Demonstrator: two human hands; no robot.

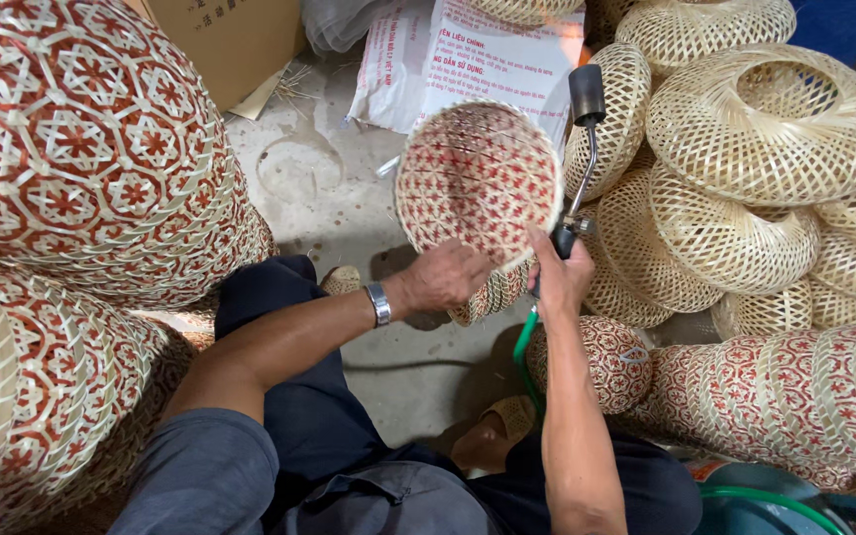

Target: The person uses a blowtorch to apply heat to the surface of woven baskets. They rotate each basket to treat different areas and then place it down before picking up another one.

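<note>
My left hand (445,278) grips the lower rim of a round woven basket (478,178), red and cream, tilted so its open inside faces me. A metal watch sits on that wrist. My right hand (560,280) is closed around the handle of a gas torch (583,149), whose black nozzle points up beside the basket's right edge. A green hose (525,347) runs down from the torch past my right forearm.
Large stacks of red-patterned woven baskets (71,178) rise at the left. Plain cream woven baskets (765,129) pile up at the right, with red-patterned ones (795,396) lying below them. White printed sacks (487,50) and a cardboard box (230,40) lie on the concrete floor behind.
</note>
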